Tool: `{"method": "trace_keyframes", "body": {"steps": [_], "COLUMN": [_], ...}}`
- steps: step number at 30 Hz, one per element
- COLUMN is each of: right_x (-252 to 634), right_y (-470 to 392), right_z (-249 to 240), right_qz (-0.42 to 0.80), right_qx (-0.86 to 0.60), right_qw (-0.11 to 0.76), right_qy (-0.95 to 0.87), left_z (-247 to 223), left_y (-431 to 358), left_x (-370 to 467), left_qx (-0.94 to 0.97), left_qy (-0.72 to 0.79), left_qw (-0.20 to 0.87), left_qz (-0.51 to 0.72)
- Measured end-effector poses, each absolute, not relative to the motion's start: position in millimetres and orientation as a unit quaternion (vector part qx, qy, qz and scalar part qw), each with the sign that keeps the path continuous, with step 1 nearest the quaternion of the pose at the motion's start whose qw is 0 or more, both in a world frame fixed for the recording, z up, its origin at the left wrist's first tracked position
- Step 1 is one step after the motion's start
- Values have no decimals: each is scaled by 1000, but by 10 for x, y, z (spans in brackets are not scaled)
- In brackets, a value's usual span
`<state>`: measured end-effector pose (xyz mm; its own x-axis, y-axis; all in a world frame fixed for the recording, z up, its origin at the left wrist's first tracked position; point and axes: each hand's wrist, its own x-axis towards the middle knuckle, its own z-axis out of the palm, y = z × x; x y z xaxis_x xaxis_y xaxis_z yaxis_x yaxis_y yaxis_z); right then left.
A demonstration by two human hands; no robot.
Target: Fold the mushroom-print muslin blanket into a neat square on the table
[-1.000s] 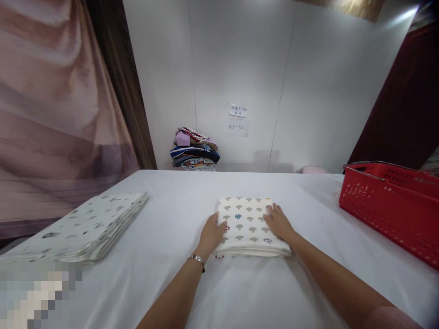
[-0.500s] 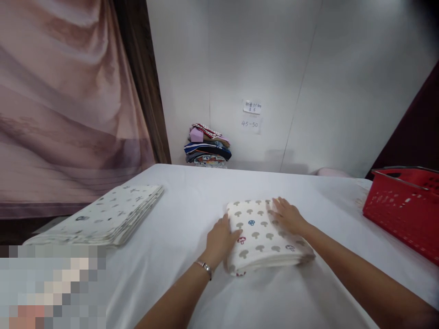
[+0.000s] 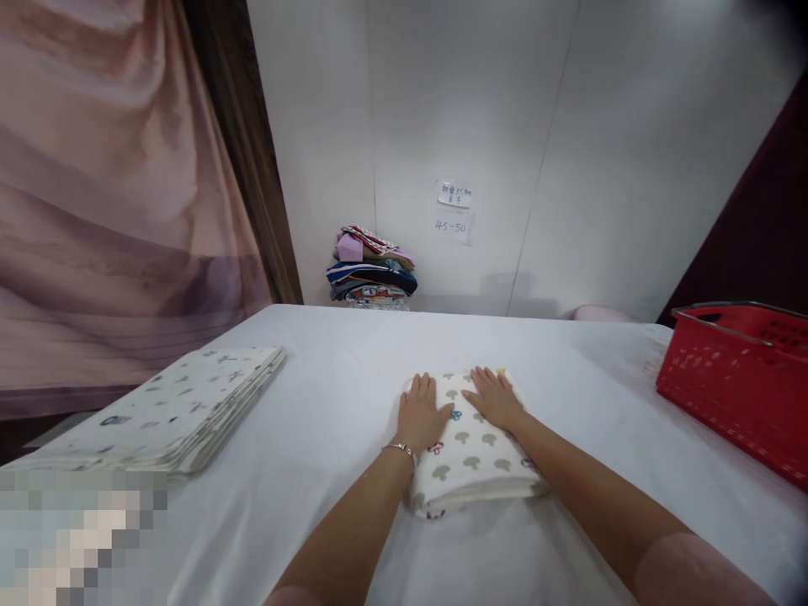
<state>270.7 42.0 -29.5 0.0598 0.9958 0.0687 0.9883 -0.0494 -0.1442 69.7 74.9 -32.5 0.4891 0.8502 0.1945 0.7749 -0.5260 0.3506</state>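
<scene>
A folded white cloth [image 3: 470,463] printed with grey mushrooms, plus a few coloured ones, lies in front of me on the white-covered table [image 3: 341,370]. My left hand [image 3: 424,417] rests flat on its left side, fingers stretched forward. On the cloth's upper right part lies my right hand [image 3: 496,398], also flat with the fingers out. Both palms press on the top layer and neither hand grips anything. The folded layers show along the near edge. Part of the print is hidden under my hands.
A stack of folded patterned cloths [image 3: 170,404] lies at the left. At the right stands a red plastic basket [image 3: 725,387] with a metal handle. Folded textiles [image 3: 372,265] are piled beyond the far edge, before a wall with paper signs [image 3: 453,227]. A pink curtain [image 3: 114,210] hangs at the left.
My left hand has moved from the cloth's left edge onto its top. My right hand has slid left, closer to the left one. The view has shifted slightly.
</scene>
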Motion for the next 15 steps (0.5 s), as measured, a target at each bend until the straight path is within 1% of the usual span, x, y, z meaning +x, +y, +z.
{"method": "trace_keyframes", "body": {"steps": [5, 9, 11, 15], "right_x": [2717, 2878, 2982, 3126], "right_y": [416, 480, 570, 842], "right_z": [-169, -23, 64, 248], "right_qz": [51, 83, 111, 191], "right_qx": [-718, -699, -690, -678], "right_qw": [92, 67, 46, -24], "right_qy": [-688, -707, -714, -709], "left_z": [-279, -193, -111, 95], "left_y": [736, 807, 899, 1178], "left_x": [658, 620, 607, 608], "left_qx": [850, 834, 827, 828], "left_qy": [469, 481, 501, 511], "left_qw": [131, 155, 167, 218], "left_qz": [203, 220, 196, 72]}}
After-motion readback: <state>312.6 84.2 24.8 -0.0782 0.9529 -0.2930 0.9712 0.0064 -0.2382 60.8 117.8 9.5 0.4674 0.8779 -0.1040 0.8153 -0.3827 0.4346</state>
